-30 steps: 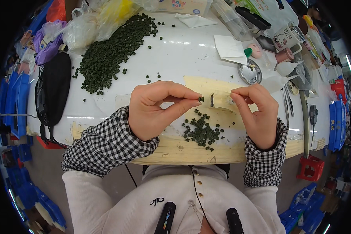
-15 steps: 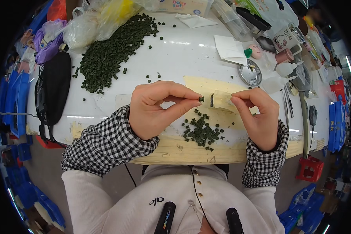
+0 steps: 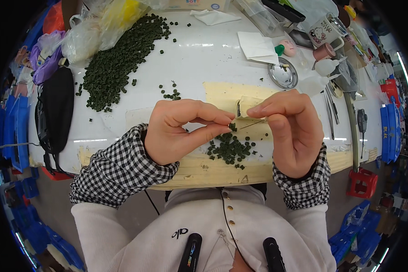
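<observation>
My left hand [image 3: 174, 129] is closed, thumb and forefinger pinching a small dark green ring-like part [image 3: 232, 127]. In my right hand [image 3: 297, 131], also closed, a thin needle-like rod [image 3: 251, 124] points left toward that part; its tip is too fine to tell whether it touches. Just beyond the right fingertips stands a block wrapped in cream tape [image 3: 248, 105], with a dark left end, partly hidden by the fingers. Under the hands lies a small heap of similar green parts [image 3: 231, 148], on and beside a cream-taped patch of the table [image 3: 217, 93].
A large pile of green parts [image 3: 118, 68] covers the far left, beside a black pouch [image 3: 56, 111] and plastic bags [image 3: 81, 43]. On the right are a round metal dish [image 3: 283, 75], folded tissue [image 3: 257, 46], a mug [image 3: 324, 34], squeeze bottles [image 3: 315, 84] and tweezers [image 3: 329, 113].
My right hand has left the taped block's side and come closer to my left hand, the thin rod now showing in its fingers. The left hand still pinches the green part.
</observation>
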A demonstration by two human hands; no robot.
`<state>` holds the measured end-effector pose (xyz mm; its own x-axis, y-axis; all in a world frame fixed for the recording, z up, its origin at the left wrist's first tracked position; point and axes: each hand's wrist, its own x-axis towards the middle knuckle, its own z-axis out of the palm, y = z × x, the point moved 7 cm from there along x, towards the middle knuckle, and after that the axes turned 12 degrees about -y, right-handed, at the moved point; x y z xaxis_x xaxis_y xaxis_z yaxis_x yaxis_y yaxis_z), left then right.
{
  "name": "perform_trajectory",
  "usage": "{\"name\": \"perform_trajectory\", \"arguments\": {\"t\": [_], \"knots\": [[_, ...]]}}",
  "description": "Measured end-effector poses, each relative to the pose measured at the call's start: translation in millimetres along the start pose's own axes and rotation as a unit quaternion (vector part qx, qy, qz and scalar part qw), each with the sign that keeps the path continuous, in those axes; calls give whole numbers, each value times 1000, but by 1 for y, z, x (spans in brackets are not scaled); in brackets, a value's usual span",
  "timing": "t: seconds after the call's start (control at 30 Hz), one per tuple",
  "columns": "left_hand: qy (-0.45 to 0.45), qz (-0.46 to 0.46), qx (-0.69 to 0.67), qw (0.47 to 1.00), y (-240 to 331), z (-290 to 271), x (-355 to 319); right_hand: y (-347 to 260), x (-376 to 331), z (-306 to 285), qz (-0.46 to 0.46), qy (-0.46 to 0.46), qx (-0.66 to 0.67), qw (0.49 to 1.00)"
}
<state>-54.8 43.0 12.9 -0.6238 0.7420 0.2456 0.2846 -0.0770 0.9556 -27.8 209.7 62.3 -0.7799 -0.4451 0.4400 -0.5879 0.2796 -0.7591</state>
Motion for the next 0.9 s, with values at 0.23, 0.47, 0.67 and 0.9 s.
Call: {"name": "perform_trajectory", "arguments": {"t": [0.23,0.47,0.67,0.9], "knots": [[-2,10,-18,1000,1,1,0,3,2,15,46,-76,29,996],[-2,7,-14,1000,1,2,0,4,2,17,58,-92,34,994],[-2,4,-7,1000,2,2,0,5,1,17,57,-89,39,994],[0,4,-11,1000,1,2,0,5,2,18,57,-88,34,994]]}}
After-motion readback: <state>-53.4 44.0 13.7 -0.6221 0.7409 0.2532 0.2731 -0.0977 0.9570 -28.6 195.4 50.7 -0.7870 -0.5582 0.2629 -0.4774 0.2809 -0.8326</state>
